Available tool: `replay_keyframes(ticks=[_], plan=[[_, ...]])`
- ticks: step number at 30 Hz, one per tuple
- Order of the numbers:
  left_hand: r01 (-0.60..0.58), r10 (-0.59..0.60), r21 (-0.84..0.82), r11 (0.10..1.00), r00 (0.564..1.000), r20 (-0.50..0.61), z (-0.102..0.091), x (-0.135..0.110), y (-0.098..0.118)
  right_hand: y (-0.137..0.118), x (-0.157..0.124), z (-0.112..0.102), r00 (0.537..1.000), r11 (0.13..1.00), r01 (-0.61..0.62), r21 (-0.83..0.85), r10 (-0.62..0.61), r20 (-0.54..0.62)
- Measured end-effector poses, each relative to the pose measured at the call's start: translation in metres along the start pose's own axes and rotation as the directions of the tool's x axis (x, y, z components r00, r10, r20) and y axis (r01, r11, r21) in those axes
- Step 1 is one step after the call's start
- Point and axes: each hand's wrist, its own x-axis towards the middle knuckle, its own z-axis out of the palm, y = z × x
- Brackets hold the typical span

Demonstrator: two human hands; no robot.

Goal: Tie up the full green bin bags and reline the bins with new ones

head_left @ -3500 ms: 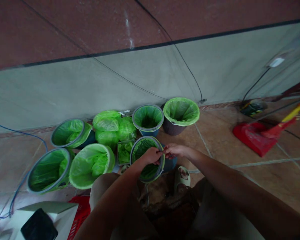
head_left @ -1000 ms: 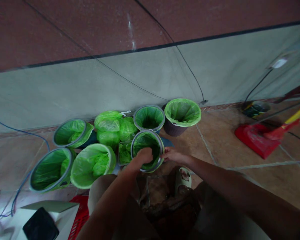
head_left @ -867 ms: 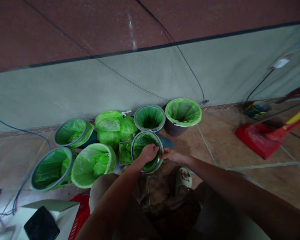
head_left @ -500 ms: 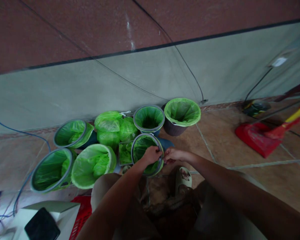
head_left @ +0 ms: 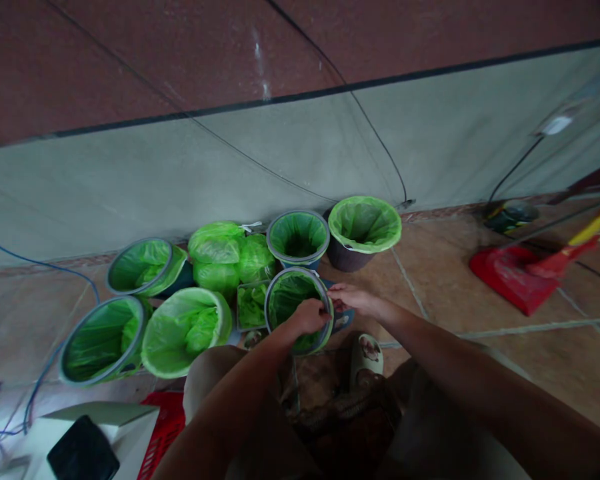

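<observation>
Between my legs a small trash bin (head_left: 275, 288) with a grey rim tilts to the right, lined with a green plastic bag (head_left: 286, 303). My left hand (head_left: 313, 316) reaches over the opening, its fingers curled at the right side of the rim. Just outside that rim, my right hand (head_left: 353, 299) has its fingers bent against the bag's folded edge; some fingertips are hidden. Behind it stands another lined bin (head_left: 299, 233) with a grey rim, and a dark bin (head_left: 353, 257) with its green bag turned over the edge.
To the left are three more lined bins (head_left: 185, 333), tied green bags (head_left: 220, 247) and a small tray (head_left: 253, 307) of green bags. A red dustpan (head_left: 520, 277) lies right. A white box (head_left: 130, 427) with a black object and a red basket (head_left: 165, 413) sit lower left. Cables cross the wall.
The bin has turned and tilted a little, showing more of its blue side. My right hand has moved slightly up along the rim; my left hand has shifted slightly right and down.
</observation>
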Motion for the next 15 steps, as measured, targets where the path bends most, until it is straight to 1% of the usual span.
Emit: replay_keyframes(ticks=[4,7,10,13,15], plan=[[-0.015,0.015,0.021,1.000,1.000,-0.009,0.001,0.000,0.000,0.004,0.003,0.000,0.998,0.996,-0.067,0.055,0.067,-0.007],[-0.015,0.015,0.074,0.997,1.000,-0.009,0.002,0.001,-0.001,0.005,0.004,-0.001,0.997,0.996,-0.080,0.045,0.081,-0.015],[-0.024,0.023,0.120,0.992,1.000,0.016,0.005,0.001,0.000,0.005,0.005,-0.001,0.999,0.998,-0.039,0.044,0.040,-0.035],[-0.041,0.036,0.149,0.988,0.999,0.040,0.009,0.000,0.001,0.004,0.006,-0.002,0.996,0.999,0.022,0.042,-0.018,-0.087],[-0.056,0.049,0.163,0.985,0.998,0.045,0.012,-0.001,0.001,0.005,0.008,-0.003,0.994,0.998,0.041,0.054,-0.035,-0.106]])
